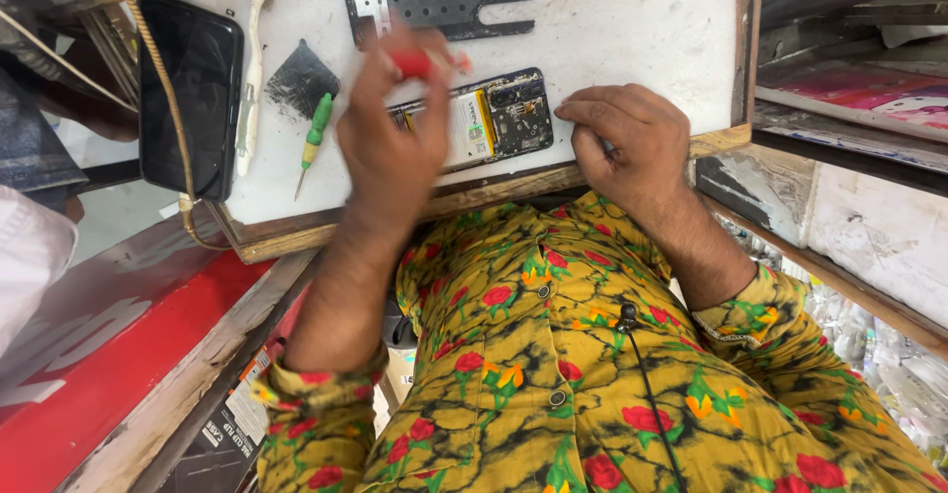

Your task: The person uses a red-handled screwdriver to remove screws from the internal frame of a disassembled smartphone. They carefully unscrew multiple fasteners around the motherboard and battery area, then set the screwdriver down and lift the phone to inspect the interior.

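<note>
Red-handled screwdriver (pixel 415 62) is pinched in the left hand (pixel 390 147) over the opened phone (pixel 494 118), lying at the near edge of the white worktop (pixel 632 29). The right hand (pixel 627 142) curls at the phone's right end; I cannot tell whether it grips. The phone looks light, stiff and fragile, best held by its side edges.
</note>
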